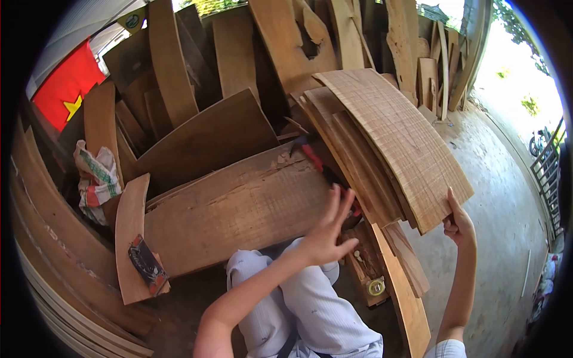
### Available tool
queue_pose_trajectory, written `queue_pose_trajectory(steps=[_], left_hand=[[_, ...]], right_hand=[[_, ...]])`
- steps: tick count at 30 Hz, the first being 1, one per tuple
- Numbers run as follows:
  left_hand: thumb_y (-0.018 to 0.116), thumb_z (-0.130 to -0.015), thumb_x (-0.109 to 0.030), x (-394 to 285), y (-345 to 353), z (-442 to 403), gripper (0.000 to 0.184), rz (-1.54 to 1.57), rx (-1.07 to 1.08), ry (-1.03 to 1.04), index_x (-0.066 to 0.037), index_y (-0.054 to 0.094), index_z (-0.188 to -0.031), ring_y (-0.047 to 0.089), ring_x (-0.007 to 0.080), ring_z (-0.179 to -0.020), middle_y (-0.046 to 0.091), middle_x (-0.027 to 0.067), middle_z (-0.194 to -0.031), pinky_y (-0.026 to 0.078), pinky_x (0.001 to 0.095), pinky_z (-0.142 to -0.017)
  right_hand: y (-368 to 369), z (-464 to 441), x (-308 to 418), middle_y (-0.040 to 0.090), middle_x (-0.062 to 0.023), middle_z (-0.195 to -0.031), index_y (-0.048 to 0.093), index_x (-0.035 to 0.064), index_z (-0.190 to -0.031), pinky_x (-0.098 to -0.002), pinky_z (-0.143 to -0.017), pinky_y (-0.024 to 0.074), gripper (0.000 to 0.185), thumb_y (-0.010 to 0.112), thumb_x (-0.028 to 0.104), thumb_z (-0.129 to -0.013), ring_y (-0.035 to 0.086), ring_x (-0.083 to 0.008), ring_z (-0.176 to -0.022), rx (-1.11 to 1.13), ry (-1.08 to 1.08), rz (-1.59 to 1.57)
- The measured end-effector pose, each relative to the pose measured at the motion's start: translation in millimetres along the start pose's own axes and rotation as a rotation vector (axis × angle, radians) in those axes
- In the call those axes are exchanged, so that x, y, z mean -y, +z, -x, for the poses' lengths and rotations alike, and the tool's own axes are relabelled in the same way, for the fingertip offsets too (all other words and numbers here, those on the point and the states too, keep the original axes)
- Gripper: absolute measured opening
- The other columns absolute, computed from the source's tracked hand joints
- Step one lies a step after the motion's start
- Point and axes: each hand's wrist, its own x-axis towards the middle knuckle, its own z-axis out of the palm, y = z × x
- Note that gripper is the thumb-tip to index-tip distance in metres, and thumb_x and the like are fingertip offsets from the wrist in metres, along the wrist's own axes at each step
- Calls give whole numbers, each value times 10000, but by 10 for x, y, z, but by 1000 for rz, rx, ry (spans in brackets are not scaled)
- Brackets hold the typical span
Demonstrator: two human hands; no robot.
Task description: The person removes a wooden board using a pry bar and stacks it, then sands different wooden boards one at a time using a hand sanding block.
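Note:
A wide, light-brown board lies at a tilt on top of a stack of boards at the right. My right hand grips its near right corner, with the index finger stretched along the face. My left hand is in the air left of the stack's near end, fingers apart and holding nothing. Beyond it, partly hidden by the stack, is a red and black tool on the large plank in front of my knees.
A tape measure sits on a wooden block right of my knees. A dark box rests on a short board at left. Many planks lean behind; a striped sack and red flag are at left.

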Motion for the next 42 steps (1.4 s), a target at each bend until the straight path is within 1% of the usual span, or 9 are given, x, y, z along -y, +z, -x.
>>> queue_pose_trajectory(steps=[12,17,21,26,29,31,33,35,42], left_hand=[[589,-705,-194,1228,-1676,2102,722,-613,-785,-727,-144,158,-1283,55,438,-1203,106,307,-1279,111,475,-971],[600,-654,-408,1103,-2024,2903,815,-801,-742,-1556,-190,141,-1291,12,415,-1216,42,257,-1315,158,510,-947],[633,-627,-391,1187,-1970,3387,876,-765,-867,-1564,-197,106,-1298,-40,436,-1204,20,263,-1313,166,489,-955],[616,-677,-218,1320,-1894,3649,790,-590,-1108,-979,-124,126,-1289,197,370,-1189,175,251,-1287,232,400,-953],[559,-727,-233,1510,-1817,3716,648,-845,-1307,-990,-22,221,-1238,367,339,-1093,334,243,-1205,303,375,-903],[543,-740,-261,1562,-1877,3777,553,-805,-1301,-1188,16,313,-1159,419,341,-1029,404,241,-1130,337,382,-856],[526,-752,-290,1604,-1936,3850,491,-759,-1285,-1383,54,405,-1081,472,344,-964,473,239,-1054,371,389,-809],[503,-767,-344,1677,-1994,3957,425,-677,-1229,-1289,56,513,-910,541,334,-818,557,219,-881,410,396,-705],[511,-788,-282,1562,-1948,3832,347,-431,-1386,-1013,55,528,-868,571,281,-726,583,173,-789,426,352,-638]], right_hand=[[67,-20,-203,389,57,-437,448,138,-684,-117,-291,273,368,507,497,-745,351,-12,-319,55,-109,-253],[157,113,-348,395,47,-468,497,34,-891,-117,-324,286,455,471,474,-778,368,-9,-375,-185,-279,-302],[501,361,-349,380,34,-467,476,-7,-996,-144,-324,247,545,452,492,-779,345,-23,-370,-346,-273,-251],[514,342,-465,373,14,-476,411,-16,-1074,-155,-329,240,600,447,503,-775,317,-36,-367,-570,-440,-19],[647,434,-475,402,-17,-528,350,5,-1129,-170,-344,274,613,465,490,-771,337,-57,-392,-795,-526,113],[685,399,-549,485,-89,-651,402,39,-1098,-167,-382,368,502,488,420,-783,434,-105,-460,-1089,-871,157],[682,452,-524,504,-123,-750,400,64,-1110,-196,-445,425,462,521,362,-778,479,-135,-538,-1095,-928,165],[871,651,-432,502,-104,-710,405,77,-1114,-191,-425,405,450,526,351,-778,455,-120,-503,-1088,-1061,170],[1354,845,-353,387,-42,-473,404,79,-1113,-184,-368,244,348,475,257,-822,293,-73,-370,-990,-1316,117]])
